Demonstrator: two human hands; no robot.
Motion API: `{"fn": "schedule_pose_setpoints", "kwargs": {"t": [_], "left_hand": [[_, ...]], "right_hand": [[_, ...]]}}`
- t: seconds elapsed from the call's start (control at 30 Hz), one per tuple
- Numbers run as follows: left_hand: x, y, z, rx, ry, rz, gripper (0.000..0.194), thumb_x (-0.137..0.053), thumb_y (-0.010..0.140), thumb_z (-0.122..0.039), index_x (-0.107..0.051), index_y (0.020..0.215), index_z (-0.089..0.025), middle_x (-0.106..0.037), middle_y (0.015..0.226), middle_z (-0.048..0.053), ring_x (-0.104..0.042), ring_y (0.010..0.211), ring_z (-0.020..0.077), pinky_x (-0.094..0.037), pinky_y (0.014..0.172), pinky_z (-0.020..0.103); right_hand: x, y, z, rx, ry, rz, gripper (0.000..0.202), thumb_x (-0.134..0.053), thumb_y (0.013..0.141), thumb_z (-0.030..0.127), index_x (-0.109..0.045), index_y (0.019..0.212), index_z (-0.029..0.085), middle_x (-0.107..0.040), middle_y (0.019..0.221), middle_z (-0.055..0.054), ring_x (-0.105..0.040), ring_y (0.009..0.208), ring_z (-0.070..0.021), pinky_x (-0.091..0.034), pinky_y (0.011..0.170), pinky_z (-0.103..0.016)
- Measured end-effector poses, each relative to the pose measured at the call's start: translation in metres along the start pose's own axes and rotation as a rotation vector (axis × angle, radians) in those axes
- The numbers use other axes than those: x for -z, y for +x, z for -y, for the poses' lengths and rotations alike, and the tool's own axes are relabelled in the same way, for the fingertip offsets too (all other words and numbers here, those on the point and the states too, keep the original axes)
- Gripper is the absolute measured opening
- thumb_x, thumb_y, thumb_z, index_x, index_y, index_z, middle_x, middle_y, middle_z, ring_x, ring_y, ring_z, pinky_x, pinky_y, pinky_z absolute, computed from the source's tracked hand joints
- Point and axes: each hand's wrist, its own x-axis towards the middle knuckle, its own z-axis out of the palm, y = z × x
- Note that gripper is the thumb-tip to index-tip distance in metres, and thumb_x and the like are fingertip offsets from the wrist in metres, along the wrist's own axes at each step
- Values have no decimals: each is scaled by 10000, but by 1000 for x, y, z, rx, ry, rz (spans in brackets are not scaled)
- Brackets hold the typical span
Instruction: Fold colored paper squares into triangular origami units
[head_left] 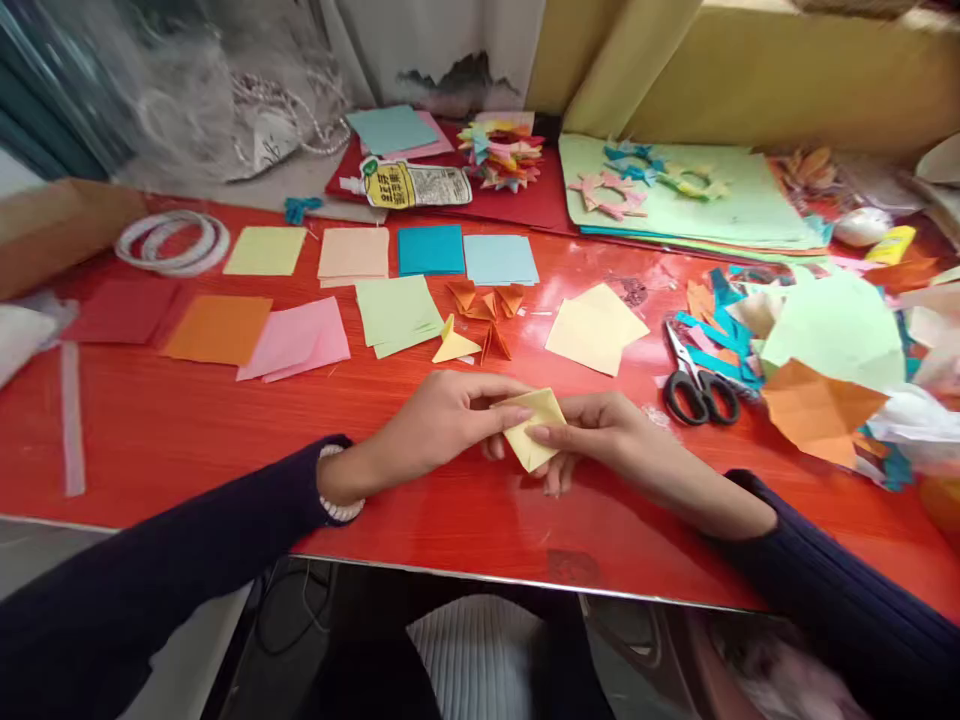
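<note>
— yellow paper, folded: who has it?
— both. the left hand (442, 415) pinches the folded yellow paper (532, 425) at its upper left edge, fingers narrow and closed on it; the right hand (600, 430) clamps its right side, thumb on top. it sits just above the red table (187, 430), near the front edge.
— and the rest, counted?
— one pair of scissors (697, 385) right of the hands. one folded yellow piece (454, 345) and three folded orange pieces (484, 305) behind. two rolls of tape (172, 240) far left.
</note>
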Motion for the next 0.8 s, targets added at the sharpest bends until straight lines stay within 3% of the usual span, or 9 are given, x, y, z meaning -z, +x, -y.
{"fn": "schedule_pose_setpoints", "kwargs": {"t": [0.1,0.2,0.33,0.47,0.63,0.8], "left_hand": [[0,-1,0,76,-68,90,202,-571,837,-222,-667,1006,-166,-661,802,-3,-585,583,55,-493,563,157],[-1,-3,1,50,-26,86,220,-552,842,-195,-677,1022,-186,-676,847,9,-596,592,67,-503,580,182],[-1,-6,5,-160,237,2,264,-521,847,-131,-686,1027,-230,-645,770,-10,-574,664,71,-450,628,176],[1,-5,5,-328,411,47,339,-481,850,-83,-654,1095,-240,-580,793,1,-532,727,78,-410,685,197],[5,-1,5,-340,363,123,385,-437,863,-80,-619,1142,-273,-506,847,11,-498,786,92,-413,733,217],[6,-2,1,-308,334,101,353,-449,872,-119,-620,1140,-273,-475,846,9,-480,807,99,-405,758,233]], "right_hand": [[-1,1,1,-34,10,-16,240,-621,806,351,-657,820,114,-689,690,-39,-659,562,-117,-529,545,-204],[-2,2,2,-76,35,-33,272,-653,770,369,-659,822,103,-693,683,-49,-659,553,-121,-526,528,-202],[-4,2,2,-96,85,-36,267,-666,755,356,-653,817,96,-697,672,-56,-662,549,-126,-523,515,-201],[-3,3,0,-69,174,-45,193,-643,779,298,-627,745,109,-692,640,-51,-662,536,-122,-513,498,-183],[-1,3,-3,-27,257,-95,112,-583,815,200,-640,759,121,-694,641,-40,-665,572,-97,-516,547,-150],[1,3,-2,-10,319,-131,73,-594,810,171,-645,849,137,-713,783,-49,-679,684,-101,-536,652,-170]]}}
